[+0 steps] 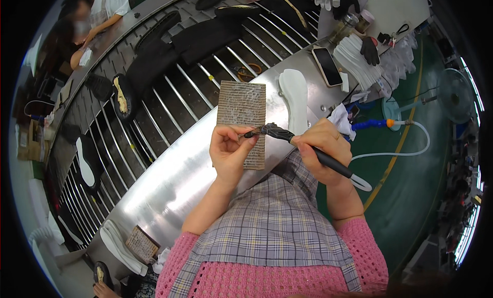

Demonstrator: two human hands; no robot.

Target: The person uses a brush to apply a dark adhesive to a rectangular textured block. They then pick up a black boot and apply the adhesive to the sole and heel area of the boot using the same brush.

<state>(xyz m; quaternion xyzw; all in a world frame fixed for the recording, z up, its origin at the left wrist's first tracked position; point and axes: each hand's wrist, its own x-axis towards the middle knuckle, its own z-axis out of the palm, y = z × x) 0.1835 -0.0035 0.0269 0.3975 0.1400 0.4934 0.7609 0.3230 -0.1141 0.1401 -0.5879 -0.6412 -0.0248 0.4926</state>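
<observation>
My right hand point(324, 151) is closed round the handle of a black-handled tool point(334, 163), with a white cord or tube at its rear end. Its front part is wrapped or coated in wrinkled black material point(277, 131). At the front end, my left hand point(229, 148) pinches a small dark piece point(250, 134); whether it belongs to the tool I cannot tell. Both hands are over a piece of corrugated cardboard point(240, 104), streaked with whitish residue, on the metal table point(177, 167). A white insole point(294, 97) lies just right of the cardboard.
Beyond the table edge runs a roller conveyor point(179, 95) carrying black cloth point(205, 39) and shoe soles point(123, 98). Scissors point(249, 71) lie among the rollers. At right are a phone point(326, 67), stacked white insoles point(355, 59) and a blue hose point(371, 124). Another person point(105, 15) sits across.
</observation>
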